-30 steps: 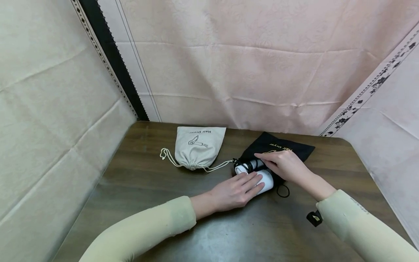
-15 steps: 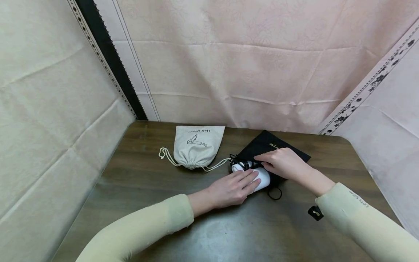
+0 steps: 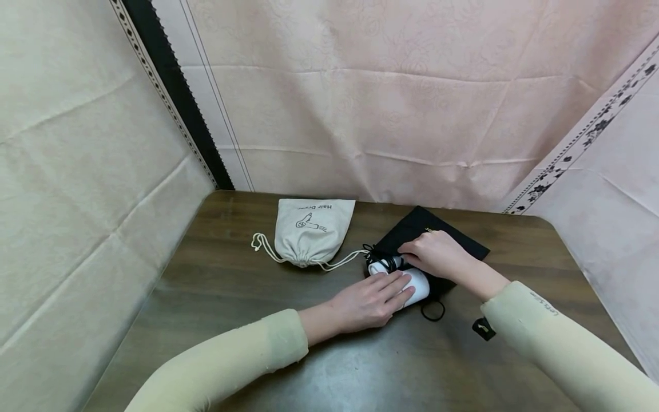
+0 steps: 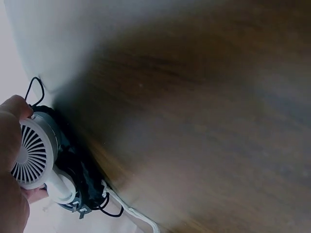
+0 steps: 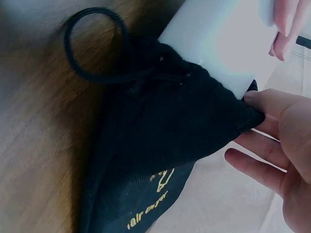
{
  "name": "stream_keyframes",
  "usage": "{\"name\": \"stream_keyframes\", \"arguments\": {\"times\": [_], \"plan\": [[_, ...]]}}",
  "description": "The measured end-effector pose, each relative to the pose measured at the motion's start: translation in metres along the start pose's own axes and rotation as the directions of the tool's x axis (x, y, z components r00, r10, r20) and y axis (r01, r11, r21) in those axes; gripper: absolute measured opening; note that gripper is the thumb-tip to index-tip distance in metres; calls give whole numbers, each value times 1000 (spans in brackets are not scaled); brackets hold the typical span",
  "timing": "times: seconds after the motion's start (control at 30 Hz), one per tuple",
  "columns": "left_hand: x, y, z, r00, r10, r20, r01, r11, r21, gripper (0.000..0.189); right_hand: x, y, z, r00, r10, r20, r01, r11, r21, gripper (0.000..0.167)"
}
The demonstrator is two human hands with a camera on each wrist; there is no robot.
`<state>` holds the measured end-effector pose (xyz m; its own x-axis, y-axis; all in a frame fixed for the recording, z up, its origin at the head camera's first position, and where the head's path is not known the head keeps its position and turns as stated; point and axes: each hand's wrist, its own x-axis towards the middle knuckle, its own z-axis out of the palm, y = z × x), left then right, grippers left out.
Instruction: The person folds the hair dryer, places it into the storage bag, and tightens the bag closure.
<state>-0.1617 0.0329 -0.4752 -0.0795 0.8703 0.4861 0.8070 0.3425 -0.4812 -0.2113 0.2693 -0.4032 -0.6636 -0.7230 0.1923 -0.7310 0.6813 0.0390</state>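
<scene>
A white hair dryer (image 3: 417, 288) lies at an angle on the table, its folded handle wrapped with a black cord. My left hand (image 3: 368, 300) grips the body; in the left wrist view the thumb and fingers stand either side of its round slatted grille (image 4: 33, 155). One end of the dryer sits inside the mouth of a black drawstring bag (image 5: 160, 111) with gold lettering. At that mouth, my right hand (image 3: 437, 254) pinches the cloth edge between thumb and fingers. The dryer's end within the bag is hidden by cloth.
To the left lies a cream drawstring bag (image 3: 313, 232) printed with a hair dryer, its white cord (image 3: 342, 263) reaching the black bag. A loop of black cord (image 3: 433, 311) rests on the wooden table (image 3: 231, 286). Pale cloth (image 3: 360, 114) hangs along the table's back edge.
The right hand has shifted slightly left and away from me, covering more of the gold lettering. The black bag's right corner has swung towards me. The left hand keeps its hold on the dryer.
</scene>
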Motion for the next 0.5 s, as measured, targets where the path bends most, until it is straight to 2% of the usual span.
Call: {"name": "stream_keyframes", "arguments": {"times": [0.13,0.27,0.37,0.5], "plan": [[2,2,1,1000,-7,-30,8,1000,25,44,1,0,1,997,25,-78,-19,997,81,9],[4,4,1,999,-15,-38,16,1000,27,43,3,-1,-1,991,51,-120,-36,991,127,12],[5,4,1,1000,-6,-22,7,999,37,43,6,-1,-3,988,50,-145,-30,990,138,12],[7,4,0,999,27,35,-29,999,40,42,11,0,-5,987,40,-155,-18,990,143,10]]}}
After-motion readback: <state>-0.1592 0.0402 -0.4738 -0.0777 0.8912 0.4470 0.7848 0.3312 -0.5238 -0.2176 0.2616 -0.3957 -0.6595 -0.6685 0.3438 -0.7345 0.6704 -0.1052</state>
